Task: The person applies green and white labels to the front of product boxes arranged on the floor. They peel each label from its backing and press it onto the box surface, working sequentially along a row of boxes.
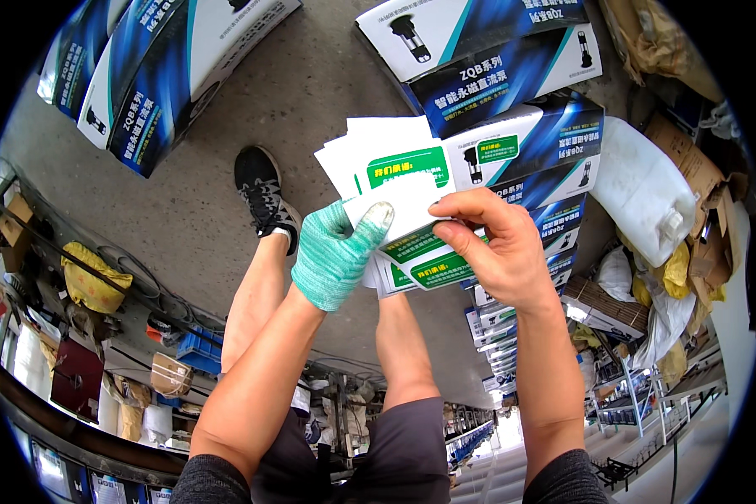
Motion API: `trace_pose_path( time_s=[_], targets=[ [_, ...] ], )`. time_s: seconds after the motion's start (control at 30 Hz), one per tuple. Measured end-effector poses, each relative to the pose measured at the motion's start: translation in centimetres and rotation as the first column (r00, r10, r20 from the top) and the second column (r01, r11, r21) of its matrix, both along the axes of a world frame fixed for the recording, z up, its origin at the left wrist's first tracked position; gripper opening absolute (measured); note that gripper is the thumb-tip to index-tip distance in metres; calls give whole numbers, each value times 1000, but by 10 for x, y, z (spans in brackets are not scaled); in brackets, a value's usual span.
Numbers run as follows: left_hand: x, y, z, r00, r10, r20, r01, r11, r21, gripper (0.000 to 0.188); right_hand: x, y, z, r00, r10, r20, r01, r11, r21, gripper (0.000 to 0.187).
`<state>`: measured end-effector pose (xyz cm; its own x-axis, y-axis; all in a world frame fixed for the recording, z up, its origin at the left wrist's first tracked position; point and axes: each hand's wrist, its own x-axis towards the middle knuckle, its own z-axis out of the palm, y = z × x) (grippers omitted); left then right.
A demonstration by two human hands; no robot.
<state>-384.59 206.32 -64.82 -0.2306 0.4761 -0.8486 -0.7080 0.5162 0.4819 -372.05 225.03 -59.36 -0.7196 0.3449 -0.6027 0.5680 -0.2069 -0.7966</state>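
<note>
My left hand (pixel 338 250), in a green knit glove with a pale thumb tip, is closed round a fanned bundle of white and green stickers (pixel 403 168). The thumb presses on a blank white face of the bundle. My bare right hand (pixel 496 244) pinches the right edge of a sticker between thumb and forefinger, just beside the gloved thumb. Beyond the bundle, a small green label (pixel 498 149) shows on the white side of a blue and white carton (pixel 554 126). My fingers partly hide the lower stickers.
Similar cartons (pixel 504 80) line the right side in a long row. More cartons (pixel 164 76) stand at the upper left. A white plastic jug (pixel 647 185) lies at the right. My shoe (pixel 262 193) is on the concrete floor (pixel 202 218); a yellow sack (pixel 95 275) sits at the left.
</note>
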Motion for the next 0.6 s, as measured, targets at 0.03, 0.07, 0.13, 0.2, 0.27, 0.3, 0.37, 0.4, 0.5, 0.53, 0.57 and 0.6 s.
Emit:
trace_pose_path(
  time_s=[0.03, 0.07, 0.13, 0.2, 0.27, 0.3, 0.37, 0.4, 0.5, 0.53, 0.57, 0.6],
  targets=[
    [0, 1, -1, 1000, 16, 3, -16, 1000, 0, 33, 1, -2, -2, 1000, 5, -26, -5, 1000, 29, 20],
    [0, 2, -1, 999, 32, 6, -32, 999, -1, 33, 1, -3, -3, 999, 12, -51, -9, 998, 58, 19],
    [-1, 3, -1, 999, 53, 12, -53, 999, -14, 33, 0, -5, -5, 996, 35, -81, -25, 992, 122, 20],
    [-2, 5, 0, 998, 63, 21, -62, 997, -39, 33, -1, -5, -8, 991, 71, -113, -47, 979, 200, 21],
    [-4, 4, -2, 999, 32, 16, -31, 998, -61, 33, -2, -3, -11, 982, 119, -143, -73, 953, 293, 23],
    [-5, 4, -2, 1000, 16, 15, -15, 997, -71, 32, -2, -3, -13, 980, 130, -150, -77, 946, 316, 24],
    [-7, 4, -2, 1000, 4, 5, -3, 996, -84, 32, -3, -2, -14, 975, 153, -164, -85, 928, 363, 26],
    [-8, 6, -2, 1000, 0, -1, 0, 996, -87, 32, -5, -2, -14, 972, 175, -159, -102, 917, 386, 26],
    [-9, 4, -4, 998, 54, 9, -53, 995, -84, 33, -11, 1, -12, 955, 258, -145, -165, 870, 465, 28],
    [-10, 3, -6, 997, 72, 35, -68, 994, -90, 33, -13, 2, -12, 945, 296, -140, -191, 846, 499, 28],
    [-10, 2, -8, 996, 77, 42, -73, 993, -93, 33, -16, 4, -12, 933, 333, -134, -216, 819, 531, 28],
    [-11, 2, -9, 995, 82, 52, -77, 992, -97, 33, -18, 4, -12, 921, 368, -124, -241, 792, 561, 28]
  ],
)
